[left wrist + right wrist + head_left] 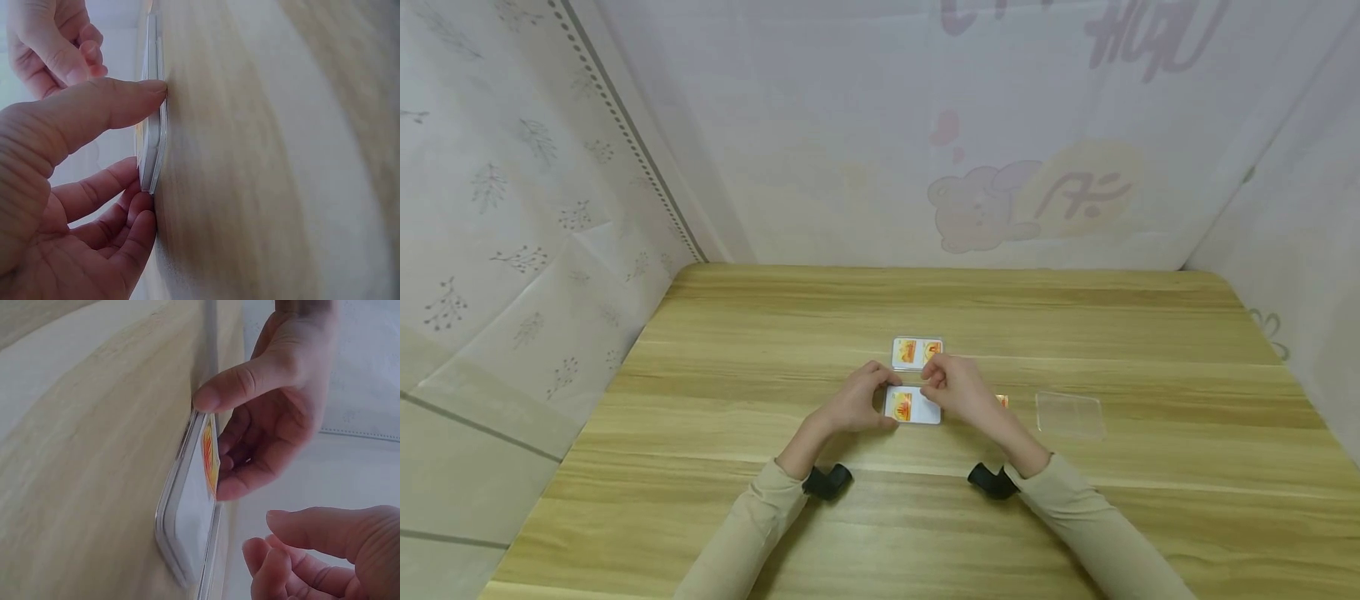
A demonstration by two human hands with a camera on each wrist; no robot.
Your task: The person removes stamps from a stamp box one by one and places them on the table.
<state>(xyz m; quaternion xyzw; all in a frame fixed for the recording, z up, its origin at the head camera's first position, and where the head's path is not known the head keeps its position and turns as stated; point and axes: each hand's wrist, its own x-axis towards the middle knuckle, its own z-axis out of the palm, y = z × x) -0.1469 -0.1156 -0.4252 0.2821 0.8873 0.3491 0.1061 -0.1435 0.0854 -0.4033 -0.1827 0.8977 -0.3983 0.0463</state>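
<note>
On the table lies a flat white rectangular case [928,412] with rounded corners and a clear rim. An orange-yellow picture [901,407] covers its left half; the right half is plain white. My left hand [855,398] grips the case's left end, thumb on the near edge and fingers at the far edge, as the left wrist view also shows. Over the right half hovers my right hand [958,385], fingers loosely bent. In the right wrist view nothing shows between its thumb [312,531] and fingers. Just beyond, a similar case [917,353] carries two orange pictures, partly hidden by the right hand.
A clear plastic cover [1070,415] lies on the wooden table [1187,367] at the right. A small orange piece [1002,401] peeks out beside the right wrist. Black curved pieces [829,482] sit at both wrists. Patterned cloth [850,133] hangs behind the table.
</note>
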